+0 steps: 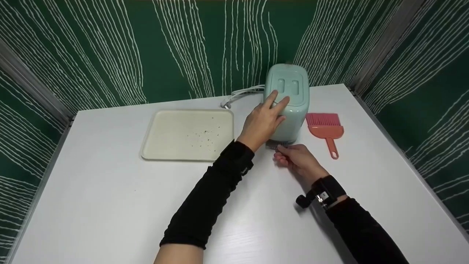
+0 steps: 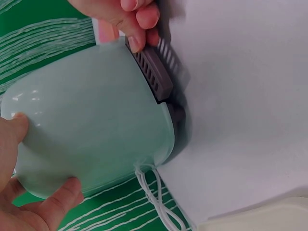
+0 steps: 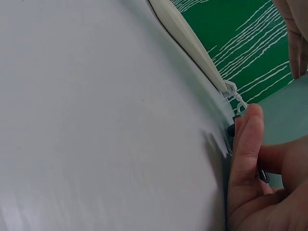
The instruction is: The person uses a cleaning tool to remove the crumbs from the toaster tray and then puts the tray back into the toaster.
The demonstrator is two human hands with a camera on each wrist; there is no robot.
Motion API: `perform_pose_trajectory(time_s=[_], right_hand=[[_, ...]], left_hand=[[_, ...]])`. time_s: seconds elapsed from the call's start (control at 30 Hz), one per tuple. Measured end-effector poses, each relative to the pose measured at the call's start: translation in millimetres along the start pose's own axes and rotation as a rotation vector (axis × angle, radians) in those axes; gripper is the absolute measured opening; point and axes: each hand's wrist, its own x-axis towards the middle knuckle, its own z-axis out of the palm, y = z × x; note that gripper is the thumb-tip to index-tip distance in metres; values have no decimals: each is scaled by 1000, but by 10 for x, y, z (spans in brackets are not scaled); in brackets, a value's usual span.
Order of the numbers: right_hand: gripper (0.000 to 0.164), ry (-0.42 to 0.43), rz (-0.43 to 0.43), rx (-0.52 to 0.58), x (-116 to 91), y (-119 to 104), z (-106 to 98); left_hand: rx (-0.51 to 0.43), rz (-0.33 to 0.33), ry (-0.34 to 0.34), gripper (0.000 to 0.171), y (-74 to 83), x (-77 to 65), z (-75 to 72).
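A person is working at a white table (image 1: 110,205), where a mint-green toaster (image 1: 289,106) is standing near the far edge with its white cord (image 1: 242,93) trailing off behind it. The left hand (image 1: 264,121) is resting on the toaster's top and near side, fingers spread and only lightly curved over the shell, probably bracing it so it is not sliding. The right hand (image 1: 298,159) is reaching in low at the toaster's base, its fingertips pinching the grey slotted crumb tray (image 2: 154,72), which is sticking out partway from the bottom edge; the left wrist view is showing that tray protruding, with fingertips (image 2: 139,19) closed on its end. A cream serving tray (image 1: 187,134) is lying just to the left of the toaster, a few dark crumbs scattered on it, likely placed there to catch them. A pink brush (image 1: 326,128) is lying on the toaster's right, bristles toward the back wall, within easy reach of the right hand.
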Motion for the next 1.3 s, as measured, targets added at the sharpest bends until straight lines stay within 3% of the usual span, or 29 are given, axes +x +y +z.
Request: perform_pose_trajectory(time_s=[0.4, 0.9, 1.3], right_hand=[[20, -23, 17, 43, 31, -7, 24], [27, 18, -36, 85, 50, -3, 23], [24, 88, -79, 94, 92, 30, 102]], left_hand=[[3, -11, -2, 54, -21, -11, 28], [-4, 0, -21, 56, 21, 8, 1], [12, 18, 3, 54, 16, -7, -2]])
